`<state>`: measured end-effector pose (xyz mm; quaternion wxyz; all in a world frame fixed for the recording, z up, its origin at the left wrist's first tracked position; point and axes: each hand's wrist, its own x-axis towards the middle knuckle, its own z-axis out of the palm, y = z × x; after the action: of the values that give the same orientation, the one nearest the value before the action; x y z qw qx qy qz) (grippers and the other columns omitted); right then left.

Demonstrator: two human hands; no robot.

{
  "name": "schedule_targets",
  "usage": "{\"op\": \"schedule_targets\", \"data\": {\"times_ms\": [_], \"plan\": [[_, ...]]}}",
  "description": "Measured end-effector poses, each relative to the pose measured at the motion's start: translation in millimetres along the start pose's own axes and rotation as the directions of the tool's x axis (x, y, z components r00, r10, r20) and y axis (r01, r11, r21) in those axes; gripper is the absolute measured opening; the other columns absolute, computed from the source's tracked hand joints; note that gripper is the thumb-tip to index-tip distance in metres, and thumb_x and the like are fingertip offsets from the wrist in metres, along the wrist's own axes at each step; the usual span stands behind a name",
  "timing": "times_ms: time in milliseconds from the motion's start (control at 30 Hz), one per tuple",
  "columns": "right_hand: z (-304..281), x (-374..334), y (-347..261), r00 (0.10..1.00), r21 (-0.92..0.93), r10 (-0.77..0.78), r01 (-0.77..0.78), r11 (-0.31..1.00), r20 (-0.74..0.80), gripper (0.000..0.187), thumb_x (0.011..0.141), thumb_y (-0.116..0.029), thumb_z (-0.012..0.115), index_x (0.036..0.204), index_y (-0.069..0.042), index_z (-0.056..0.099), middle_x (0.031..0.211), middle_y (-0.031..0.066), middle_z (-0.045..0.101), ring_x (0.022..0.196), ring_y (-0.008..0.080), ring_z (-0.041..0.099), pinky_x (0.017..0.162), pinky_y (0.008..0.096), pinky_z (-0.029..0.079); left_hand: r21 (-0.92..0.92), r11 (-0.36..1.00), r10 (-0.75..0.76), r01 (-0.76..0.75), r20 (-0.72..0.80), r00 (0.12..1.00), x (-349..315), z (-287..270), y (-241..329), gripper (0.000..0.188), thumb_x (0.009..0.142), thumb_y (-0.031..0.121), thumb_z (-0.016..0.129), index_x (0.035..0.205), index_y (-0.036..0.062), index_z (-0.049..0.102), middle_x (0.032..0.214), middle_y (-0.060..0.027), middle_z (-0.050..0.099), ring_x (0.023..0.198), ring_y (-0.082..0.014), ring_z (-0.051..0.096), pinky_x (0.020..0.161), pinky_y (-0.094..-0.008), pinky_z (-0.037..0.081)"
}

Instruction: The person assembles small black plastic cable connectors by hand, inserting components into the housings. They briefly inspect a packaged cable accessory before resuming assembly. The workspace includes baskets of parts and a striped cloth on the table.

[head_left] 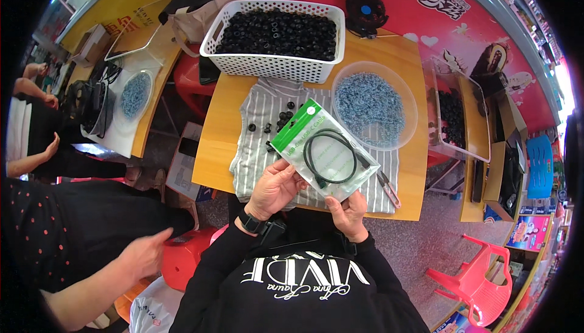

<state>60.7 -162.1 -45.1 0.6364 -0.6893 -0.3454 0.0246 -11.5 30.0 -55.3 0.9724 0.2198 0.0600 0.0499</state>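
A clear plastic pouch with a green header (302, 123), holding a coiled black cable (308, 155), is held up over the striped cloth (246, 156). My left hand (275, 190) grips its lower left edge, thumb on the front. At the pouch's bottom edge my right hand (348, 214) pinches it between thumb and fingers. Several small black round parts (285, 117) lie on the cloth to the left of the pouch. Thread snips (389, 190) rest on the cloth's right side, near my right hand.
A white perforated basket (267, 65) full of black parts stands at the table's back. Beside it are a black fan (365, 13) and a round tub (409, 111) of small blue pieces. People sit or stand at left, one person's hand (143, 257) close by. A red chair (480, 284) stands right.
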Motion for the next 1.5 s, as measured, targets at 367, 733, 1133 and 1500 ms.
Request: {"op": "schedule_targets", "data": {"times_ms": [367,733,1133,1500], "plan": [[-4,-6,-3,0.991,-0.062,0.126,-0.124,0.990,0.039,0.028,0.085,-0.016,0.075,0.100,0.005,0.063,0.084,0.0132,0.068,0.070,0.0238,0.065,0.063,0.0323,0.048,-0.057,0.998,0.001,0.000,0.014,1.000,1,-8,-3,0.029,0.101,0.016,0.054,0.129,0.0102,0.058,0.121,-0.0059,0.065,0.103,-0.0181,0.063,0.083,-0.0349,0.052],[-7,-8,-1,0.996,-0.110,0.079,-0.075,0.991,0.039,0.031,0.085,-0.022,0.075,0.100,0.003,0.065,0.083,0.0122,0.067,0.068,0.0250,0.063,0.061,0.0329,0.046,-0.033,0.998,-0.053,0.053,0.009,0.999,2,-7,0,0.029,0.102,0.015,0.053,0.129,0.0053,0.057,0.118,-0.0059,0.066,0.106,-0.0170,0.063,0.090,-0.0353,0.052],[-4,-5,-3,0.997,-0.096,0.065,-0.061,0.993,0.038,0.033,0.087,-0.027,0.074,0.100,0.002,0.064,0.079,0.0111,0.065,0.063,0.0241,0.061,0.057,0.0328,0.044,-0.027,1.000,0.007,-0.007,-0.008,1.000,1,6,2,0.028,0.102,0.016,0.053,0.127,0.0067,0.060,0.116,-0.0053,0.067,0.097,-0.0159,0.063,0.080,-0.0325,0.048],[-3,3,-4,0.998,-0.095,-0.047,0.050,0.994,0.032,0.039,0.089,-0.031,0.072,0.100,0.004,0.062,0.066,0.0012,0.059,0.051,0.0066,0.049,0.047,0.0228,0.035,0.000,1.000,-0.002,0.002,0.012,1.000,2,0,1,0.029,0.101,0.016,0.053,0.130,0.0090,0.057,0.121,-0.0046,0.064,0.103,-0.0174,0.061,0.079,-0.0335,0.049]]}}
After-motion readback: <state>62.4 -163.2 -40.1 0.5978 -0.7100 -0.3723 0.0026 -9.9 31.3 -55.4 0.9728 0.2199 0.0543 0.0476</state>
